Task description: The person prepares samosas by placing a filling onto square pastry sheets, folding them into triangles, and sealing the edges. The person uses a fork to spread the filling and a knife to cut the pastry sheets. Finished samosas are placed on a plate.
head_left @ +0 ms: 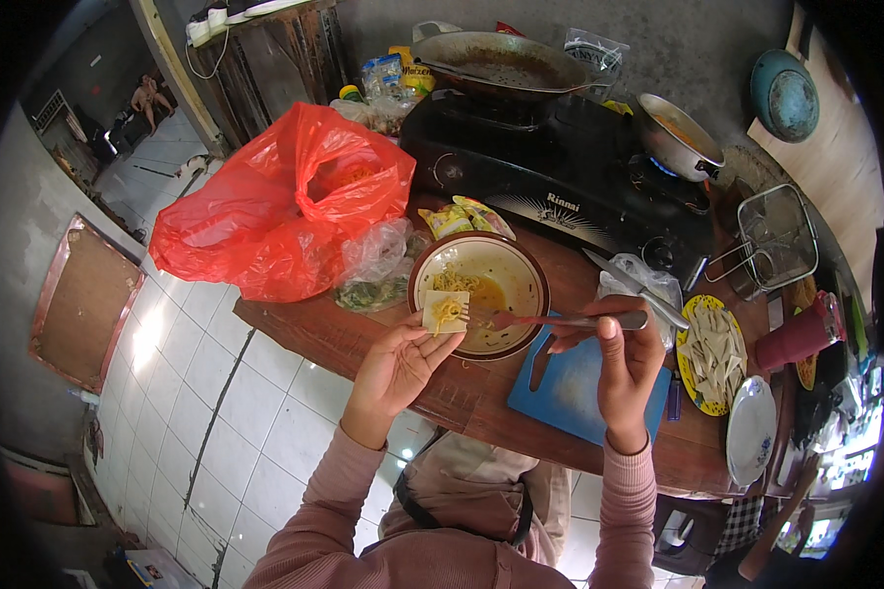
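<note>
1. Two bare hands work over a dark wooden worktop (481,393) at the middle of the frame.
2. The left hand (398,368) lies palm up, its fingers (432,329) cupped narrowly under a small square pale dough wrapper (446,311), which keeps it flat while a pinch of yellow noodle filling sits on it.
3. The right hand (624,363) has its fingers closed on the handle of a metal fork (560,320), tines pointing left and touching the wrapper, apparently to place filling.
4. Just behind the wrapper stands a round brown-rimmed ceramic bowl (521,270) of noodles, near enough for short scoops.
5. A blue plastic cutting board (570,388) lies under the right hand.
6. At right, a yellow patterned plate (692,319) holds folded wrappers.
7. A red plastic bag (285,201) bulges at upper left; a black gas stove (560,167) carries a wok at the top.
</note>
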### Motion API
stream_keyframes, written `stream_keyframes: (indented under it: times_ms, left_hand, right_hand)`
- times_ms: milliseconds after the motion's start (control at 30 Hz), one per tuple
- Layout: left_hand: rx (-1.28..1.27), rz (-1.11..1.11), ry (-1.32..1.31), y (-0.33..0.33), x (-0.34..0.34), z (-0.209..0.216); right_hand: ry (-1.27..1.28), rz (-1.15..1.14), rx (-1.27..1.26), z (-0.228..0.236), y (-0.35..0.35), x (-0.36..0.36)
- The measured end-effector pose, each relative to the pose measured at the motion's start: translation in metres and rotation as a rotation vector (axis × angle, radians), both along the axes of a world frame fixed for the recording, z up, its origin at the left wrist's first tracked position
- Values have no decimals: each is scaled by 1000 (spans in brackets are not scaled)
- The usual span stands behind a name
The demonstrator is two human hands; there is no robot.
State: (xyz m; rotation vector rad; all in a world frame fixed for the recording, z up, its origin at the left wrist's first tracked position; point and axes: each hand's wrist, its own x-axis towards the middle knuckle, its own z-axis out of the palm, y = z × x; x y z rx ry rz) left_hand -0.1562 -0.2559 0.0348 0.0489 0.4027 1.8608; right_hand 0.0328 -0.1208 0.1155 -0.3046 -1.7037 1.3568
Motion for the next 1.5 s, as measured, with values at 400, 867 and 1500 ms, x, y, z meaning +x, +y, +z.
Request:
stream_keyframes:
  times_ms: [400,867,1500]
  left_hand:
    - [-47,55,43,6,2,3]
    - [-22,118,112,14,-4,-4]
    - [2,111,129,14,-3,-2]
  right_hand:
    - [39,-53,-53,-18,7,2]
    - [-64,-27,102,-40,-4,0]
    - [46,-111,-29,-65,-23,-16]
